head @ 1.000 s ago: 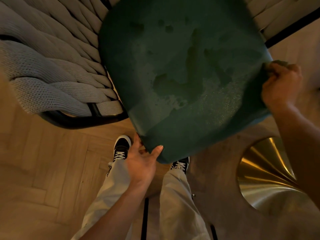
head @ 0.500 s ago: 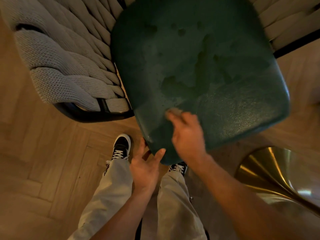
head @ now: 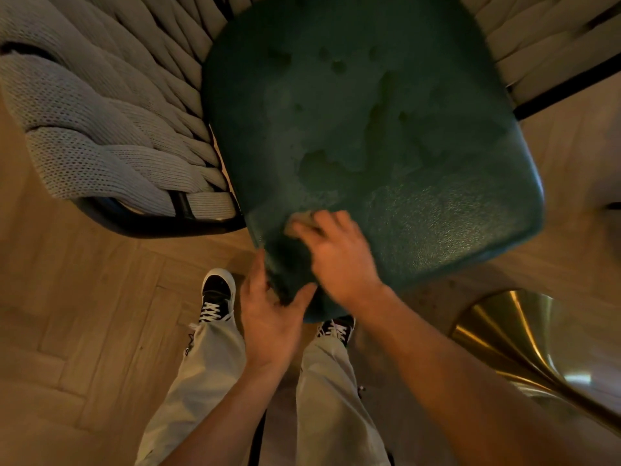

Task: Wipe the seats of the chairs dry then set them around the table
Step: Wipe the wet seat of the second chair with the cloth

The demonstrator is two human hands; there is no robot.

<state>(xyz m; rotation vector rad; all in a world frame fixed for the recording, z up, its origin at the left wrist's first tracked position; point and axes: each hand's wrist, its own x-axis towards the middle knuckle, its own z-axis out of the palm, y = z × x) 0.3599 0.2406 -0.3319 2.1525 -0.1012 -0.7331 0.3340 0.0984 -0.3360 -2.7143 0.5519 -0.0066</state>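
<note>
Fingers (head: 304,230) of the right hand (head: 339,260) are curling over a small cloth (head: 300,220), pressing it onto the green seat (head: 386,129) near its front corner, where wet patches are showing. Left hand (head: 268,317), fingers spread, is bracing that corner, probably steadying the chair.

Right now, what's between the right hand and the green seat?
A pale cloth, pressed under the right hand onto the green seat; head view, blurred.
</note>
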